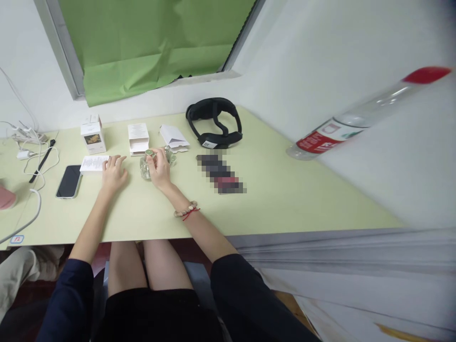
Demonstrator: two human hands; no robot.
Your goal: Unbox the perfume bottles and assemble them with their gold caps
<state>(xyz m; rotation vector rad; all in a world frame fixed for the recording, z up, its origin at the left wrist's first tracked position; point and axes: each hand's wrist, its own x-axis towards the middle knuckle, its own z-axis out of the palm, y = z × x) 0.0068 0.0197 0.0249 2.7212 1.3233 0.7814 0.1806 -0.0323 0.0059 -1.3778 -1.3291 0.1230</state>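
Apparently, white cardboard carton (pixel 138 132) behind clear glassy bundle (pixel 144 169) already open; bundle unreleased, right hand (pixel 161 169) gripping; left hand (pixel 114 173) spread left of bundle.

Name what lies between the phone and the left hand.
In the head view, a white printed box lies between the phone and the left hand.
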